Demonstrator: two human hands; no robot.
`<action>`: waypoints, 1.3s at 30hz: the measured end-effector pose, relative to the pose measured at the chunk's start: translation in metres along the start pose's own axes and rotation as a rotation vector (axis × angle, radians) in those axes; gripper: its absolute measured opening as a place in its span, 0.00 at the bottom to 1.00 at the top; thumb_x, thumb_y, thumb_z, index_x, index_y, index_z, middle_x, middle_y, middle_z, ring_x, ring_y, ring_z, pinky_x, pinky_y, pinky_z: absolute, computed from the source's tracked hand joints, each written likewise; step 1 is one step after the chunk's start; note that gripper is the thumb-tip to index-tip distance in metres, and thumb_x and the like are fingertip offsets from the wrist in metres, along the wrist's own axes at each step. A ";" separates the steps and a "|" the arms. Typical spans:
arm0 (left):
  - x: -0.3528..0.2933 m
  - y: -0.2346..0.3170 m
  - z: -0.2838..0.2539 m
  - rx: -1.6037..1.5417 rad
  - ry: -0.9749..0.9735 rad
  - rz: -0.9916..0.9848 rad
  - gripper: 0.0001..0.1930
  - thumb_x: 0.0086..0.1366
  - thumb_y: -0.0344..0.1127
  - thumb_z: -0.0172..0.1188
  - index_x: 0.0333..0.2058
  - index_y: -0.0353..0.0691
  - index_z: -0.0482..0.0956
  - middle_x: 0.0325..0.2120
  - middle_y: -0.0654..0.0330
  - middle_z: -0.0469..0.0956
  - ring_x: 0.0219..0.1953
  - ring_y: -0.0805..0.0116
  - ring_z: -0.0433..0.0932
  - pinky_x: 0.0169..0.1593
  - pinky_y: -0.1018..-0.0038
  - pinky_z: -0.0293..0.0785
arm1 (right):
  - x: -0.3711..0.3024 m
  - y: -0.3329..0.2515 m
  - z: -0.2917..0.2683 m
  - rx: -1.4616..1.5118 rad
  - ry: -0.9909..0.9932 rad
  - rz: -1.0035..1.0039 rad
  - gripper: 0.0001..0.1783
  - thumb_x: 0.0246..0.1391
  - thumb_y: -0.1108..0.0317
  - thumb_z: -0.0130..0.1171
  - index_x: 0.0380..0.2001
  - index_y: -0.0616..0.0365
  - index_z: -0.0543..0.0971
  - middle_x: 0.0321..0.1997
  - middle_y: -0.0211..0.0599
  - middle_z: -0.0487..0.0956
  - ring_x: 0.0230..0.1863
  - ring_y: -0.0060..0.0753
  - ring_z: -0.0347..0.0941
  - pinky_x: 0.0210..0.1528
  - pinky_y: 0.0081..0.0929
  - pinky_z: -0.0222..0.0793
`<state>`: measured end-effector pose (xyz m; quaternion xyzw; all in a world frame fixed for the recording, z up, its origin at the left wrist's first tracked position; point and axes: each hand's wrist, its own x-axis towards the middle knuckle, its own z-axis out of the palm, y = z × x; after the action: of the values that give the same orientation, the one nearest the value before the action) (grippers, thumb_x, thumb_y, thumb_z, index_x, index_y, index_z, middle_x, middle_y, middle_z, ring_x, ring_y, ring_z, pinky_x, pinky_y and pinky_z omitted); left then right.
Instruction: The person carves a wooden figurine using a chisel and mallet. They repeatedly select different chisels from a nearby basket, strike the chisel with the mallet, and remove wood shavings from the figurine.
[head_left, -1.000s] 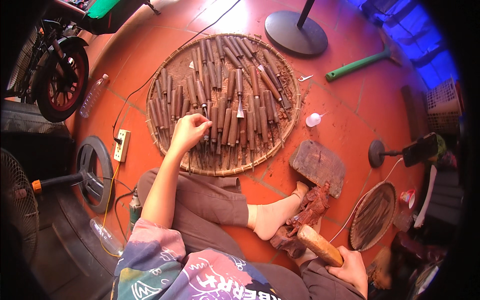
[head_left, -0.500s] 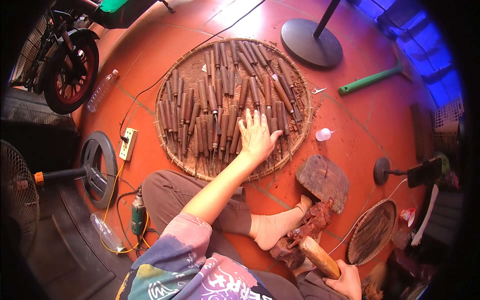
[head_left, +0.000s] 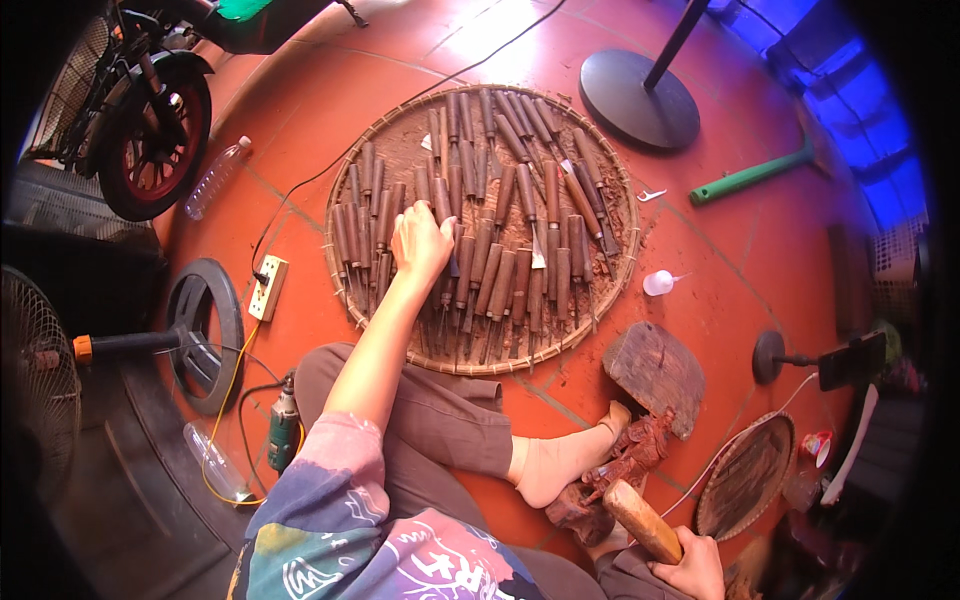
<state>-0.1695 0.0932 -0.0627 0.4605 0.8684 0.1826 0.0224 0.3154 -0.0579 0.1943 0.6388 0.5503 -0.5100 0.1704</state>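
Note:
A round woven bamboo tray (head_left: pixel 585 338) lies on the floor, covered with many wood-handled carving chisels (head_left: pixel 495 278). My left hand (head_left: pixel 422 242) reaches into its left-middle part, fingers curled down around a chisel handle; the hand hides most of that grip. At the lower right, my right hand (head_left: pixel 694 566) is wrapped around a wooden mallet (head_left: pixel 643 522), resting by my knee. Beside the mallet and my bare foot (head_left: pixel 560 465) is a reddish-brown carved wood figure (head_left: pixel 635 450). A thick wooden block (head_left: pixel 655 372) lies just beyond the figure.
A small white squeeze bottle (head_left: pixel 660 283) and a green-handled tool (head_left: pixel 750 175) lie right of the tray. On the left are a power strip (head_left: pixel 266 288), a green power tool (head_left: pixel 283 428) with cords, a fan (head_left: pixel 40 390) and a wheel (head_left: pixel 155 135). A stand base (head_left: pixel 640 100) stands behind.
My left hand has moved left across the tray, and its spread fingers have curled in among the handles. My right hand still grips the mallet. The whole view has shifted slightly.

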 end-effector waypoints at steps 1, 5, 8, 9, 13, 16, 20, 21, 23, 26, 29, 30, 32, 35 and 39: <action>0.007 0.005 -0.004 -0.057 -0.120 -0.113 0.26 0.56 0.48 0.68 0.45 0.33 0.78 0.40 0.43 0.81 0.45 0.47 0.79 0.50 0.57 0.74 | -0.001 0.002 0.001 -0.009 0.001 -0.007 0.19 0.42 0.72 0.63 0.41 0.64 0.77 0.31 0.56 0.80 0.34 0.47 0.79 0.40 0.36 0.71; 0.031 -0.006 -0.008 -0.216 -0.321 -0.273 0.24 0.53 0.49 0.66 0.41 0.35 0.83 0.36 0.45 0.83 0.41 0.54 0.83 0.49 0.62 0.77 | 0.001 0.005 0.003 0.001 0.007 -0.034 0.18 0.42 0.72 0.63 0.40 0.65 0.77 0.30 0.56 0.79 0.34 0.48 0.78 0.39 0.36 0.71; 0.036 -0.026 -0.021 -0.444 -0.275 -0.336 0.23 0.51 0.51 0.65 0.37 0.36 0.85 0.32 0.52 0.85 0.37 0.63 0.85 0.46 0.67 0.78 | -0.005 0.005 0.001 -0.007 0.043 -0.011 0.18 0.42 0.72 0.63 0.40 0.65 0.77 0.30 0.56 0.79 0.34 0.47 0.78 0.39 0.36 0.71; 0.046 -0.055 -0.026 -0.359 -0.213 -0.317 0.23 0.51 0.50 0.66 0.37 0.36 0.85 0.29 0.53 0.85 0.33 0.67 0.85 0.43 0.70 0.79 | -0.004 0.003 0.001 -0.010 0.029 -0.015 0.18 0.42 0.72 0.63 0.40 0.65 0.77 0.30 0.56 0.80 0.34 0.47 0.79 0.39 0.36 0.71; 0.041 -0.071 -0.056 -0.341 -0.238 -0.345 0.22 0.50 0.47 0.69 0.37 0.35 0.84 0.25 0.57 0.84 0.25 0.72 0.83 0.33 0.74 0.78 | -0.004 0.008 0.003 0.036 0.049 -0.018 0.19 0.42 0.71 0.63 0.41 0.65 0.78 0.30 0.55 0.80 0.34 0.43 0.79 0.39 0.35 0.71; 0.032 -0.068 -0.051 -0.369 -0.276 -0.354 0.23 0.49 0.47 0.69 0.39 0.36 0.84 0.26 0.56 0.85 0.25 0.73 0.83 0.34 0.75 0.79 | -0.002 0.006 0.003 0.032 0.033 -0.015 0.19 0.41 0.71 0.63 0.41 0.65 0.78 0.30 0.54 0.80 0.34 0.40 0.79 0.40 0.34 0.71; 0.027 -0.046 -0.029 -0.319 -0.287 -0.271 0.24 0.50 0.48 0.69 0.40 0.35 0.81 0.28 0.50 0.84 0.33 0.58 0.84 0.44 0.66 0.78 | 0.001 0.006 0.004 -0.006 0.027 0.002 0.19 0.41 0.71 0.64 0.40 0.64 0.78 0.30 0.54 0.80 0.33 0.40 0.79 0.40 0.34 0.71; 0.029 -0.049 -0.016 -0.239 -0.165 -0.197 0.24 0.52 0.47 0.70 0.40 0.35 0.78 0.27 0.49 0.83 0.33 0.55 0.84 0.43 0.64 0.78 | 0.001 0.004 0.004 0.003 0.021 0.012 0.19 0.41 0.71 0.64 0.40 0.64 0.78 0.30 0.54 0.80 0.33 0.40 0.79 0.40 0.34 0.71; 0.032 -0.050 -0.007 -0.143 -0.005 -0.135 0.23 0.54 0.45 0.70 0.41 0.35 0.75 0.26 0.46 0.82 0.33 0.49 0.83 0.41 0.60 0.77 | 0.001 0.001 0.004 0.012 0.019 0.024 0.19 0.41 0.71 0.64 0.40 0.64 0.78 0.30 0.54 0.80 0.33 0.41 0.79 0.40 0.34 0.71; 0.036 -0.050 -0.004 -0.096 0.059 -0.142 0.20 0.57 0.43 0.69 0.41 0.37 0.74 0.26 0.44 0.81 0.33 0.43 0.81 0.39 0.56 0.76 | 0.001 -0.002 0.003 0.013 0.026 0.037 0.19 0.41 0.72 0.64 0.40 0.64 0.78 0.30 0.54 0.80 0.33 0.41 0.79 0.39 0.35 0.71; 0.037 -0.052 -0.007 -0.085 0.044 -0.088 0.16 0.59 0.41 0.67 0.39 0.39 0.75 0.27 0.44 0.81 0.33 0.42 0.81 0.38 0.55 0.75 | 0.003 -0.006 0.002 0.007 0.026 0.058 0.19 0.42 0.72 0.64 0.41 0.64 0.78 0.30 0.54 0.80 0.33 0.41 0.79 0.39 0.35 0.71; 0.036 -0.052 -0.007 -0.100 0.044 -0.073 0.15 0.58 0.41 0.67 0.38 0.40 0.75 0.27 0.45 0.82 0.33 0.42 0.81 0.37 0.55 0.75 | 0.004 -0.006 0.002 0.001 0.023 0.064 0.19 0.42 0.72 0.64 0.41 0.65 0.78 0.30 0.54 0.80 0.33 0.42 0.79 0.39 0.35 0.71; 0.036 -0.047 -0.008 -0.150 0.028 -0.065 0.13 0.59 0.41 0.67 0.37 0.40 0.77 0.26 0.47 0.82 0.32 0.45 0.81 0.37 0.57 0.75 | 0.005 -0.004 0.002 -0.004 0.022 0.067 0.19 0.42 0.72 0.64 0.41 0.65 0.78 0.30 0.54 0.80 0.33 0.42 0.79 0.39 0.36 0.71; 0.036 -0.041 -0.009 -0.245 -0.010 -0.089 0.09 0.59 0.39 0.66 0.33 0.40 0.80 0.23 0.51 0.81 0.29 0.50 0.82 0.35 0.60 0.75 | 0.006 -0.005 0.002 0.000 0.021 0.061 0.19 0.42 0.72 0.64 0.41 0.65 0.78 0.30 0.54 0.80 0.34 0.42 0.79 0.39 0.36 0.71; 0.038 -0.056 -0.001 -0.294 -0.006 -0.088 0.08 0.59 0.40 0.65 0.32 0.42 0.83 0.19 0.57 0.79 0.25 0.62 0.81 0.32 0.66 0.75 | 0.007 -0.015 0.000 -0.002 0.032 0.064 0.18 0.42 0.72 0.64 0.40 0.66 0.78 0.29 0.55 0.80 0.33 0.45 0.78 0.39 0.37 0.71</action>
<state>-0.2355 0.0948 -0.0758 0.4144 0.8516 0.3051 0.1003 0.3014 -0.0497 0.1937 0.6640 0.5326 -0.4936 0.1785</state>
